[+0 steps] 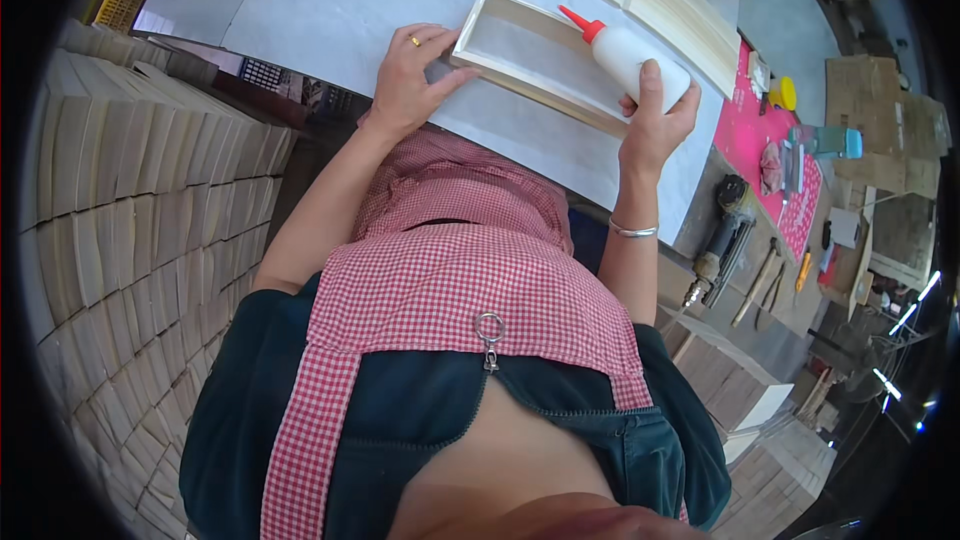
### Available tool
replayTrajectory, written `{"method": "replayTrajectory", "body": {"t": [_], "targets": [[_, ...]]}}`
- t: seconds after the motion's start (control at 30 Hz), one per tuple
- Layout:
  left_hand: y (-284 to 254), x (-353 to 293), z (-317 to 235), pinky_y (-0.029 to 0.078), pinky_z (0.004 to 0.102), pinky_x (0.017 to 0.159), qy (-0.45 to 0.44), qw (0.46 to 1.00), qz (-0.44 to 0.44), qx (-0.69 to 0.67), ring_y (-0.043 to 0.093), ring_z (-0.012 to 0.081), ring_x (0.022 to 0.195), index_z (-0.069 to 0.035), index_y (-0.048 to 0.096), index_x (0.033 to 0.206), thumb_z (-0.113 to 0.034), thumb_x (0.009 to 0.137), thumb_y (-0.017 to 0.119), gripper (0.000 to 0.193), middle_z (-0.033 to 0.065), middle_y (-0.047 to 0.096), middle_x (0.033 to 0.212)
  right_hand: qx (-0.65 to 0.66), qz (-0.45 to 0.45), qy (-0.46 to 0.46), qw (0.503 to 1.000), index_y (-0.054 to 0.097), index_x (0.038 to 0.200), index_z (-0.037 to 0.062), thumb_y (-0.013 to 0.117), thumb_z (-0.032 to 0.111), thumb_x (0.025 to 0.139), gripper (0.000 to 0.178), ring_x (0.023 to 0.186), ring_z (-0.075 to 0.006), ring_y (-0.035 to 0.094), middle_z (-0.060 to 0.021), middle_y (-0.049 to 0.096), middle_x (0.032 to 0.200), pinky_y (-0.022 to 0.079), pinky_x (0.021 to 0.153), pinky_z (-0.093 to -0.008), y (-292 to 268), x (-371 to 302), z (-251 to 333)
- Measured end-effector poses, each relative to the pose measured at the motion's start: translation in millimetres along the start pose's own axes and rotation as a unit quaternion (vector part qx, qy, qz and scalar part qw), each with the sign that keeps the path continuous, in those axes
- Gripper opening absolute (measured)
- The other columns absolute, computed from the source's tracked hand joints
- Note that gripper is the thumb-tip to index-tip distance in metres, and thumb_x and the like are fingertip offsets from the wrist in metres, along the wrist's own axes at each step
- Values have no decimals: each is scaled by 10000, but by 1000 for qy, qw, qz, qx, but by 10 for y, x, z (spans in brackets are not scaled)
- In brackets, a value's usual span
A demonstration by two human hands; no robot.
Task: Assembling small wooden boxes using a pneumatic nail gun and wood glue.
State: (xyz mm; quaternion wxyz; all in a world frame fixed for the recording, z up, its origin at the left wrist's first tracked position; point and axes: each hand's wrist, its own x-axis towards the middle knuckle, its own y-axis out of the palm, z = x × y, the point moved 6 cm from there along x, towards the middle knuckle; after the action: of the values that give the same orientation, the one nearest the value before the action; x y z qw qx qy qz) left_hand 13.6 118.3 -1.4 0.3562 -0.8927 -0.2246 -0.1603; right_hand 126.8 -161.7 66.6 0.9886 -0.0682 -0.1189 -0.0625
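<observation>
A long, shallow frame of pale wood lies slantwise on the light grey tabletop, and the grey surface shows inside it. At its left end, my left hand grips the corner, thumb along the near side and fingers at the end piece. My right hand is wrapped round a white squeeze bottle with a red cap and pointed nozzle. The bottle is tilted over the frame's right part, its nozzle toward the far left. Whether the tip touches the wood I cannot tell.
Pale wooden strips lie in rows at the far right of the table. Stacked wooden pieces rise on my left. On my right, a nail gun and a hammer lie beside a pink cloth.
</observation>
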Motion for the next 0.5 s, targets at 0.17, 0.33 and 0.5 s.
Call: {"method": "replayTrajectory", "body": {"t": [0.17,0.33,0.5], "targets": [[15,-1,13,493,346,989,5,1000,0,7,551,241,1197,-82,709,1298,-293,834,834,525,63,681,1213,-66,25,-58,996,557,1204,-26,764,302,948,465,717,-181,619,-134,627,997,552,574,-253,76,13,21],[11,8,13,496,347,985,7,1000,-1,8,551,241,1202,-86,709,1300,-303,837,833,526,64,681,1211,-126,18,-123,984,565,1200,-30,786,304,930,483,737,-189,629,-137,635,997,562,573,-260,-23,59,-27],[12,9,10,498,347,984,3,1000,-1,3,550,244,1207,-86,709,1303,-302,839,834,526,73,677,1215,-152,-2,-113,982,570,1200,-28,791,306,924,487,774,-203,650,-142,644,996,564,566,-265,-271,110,-35]]}}
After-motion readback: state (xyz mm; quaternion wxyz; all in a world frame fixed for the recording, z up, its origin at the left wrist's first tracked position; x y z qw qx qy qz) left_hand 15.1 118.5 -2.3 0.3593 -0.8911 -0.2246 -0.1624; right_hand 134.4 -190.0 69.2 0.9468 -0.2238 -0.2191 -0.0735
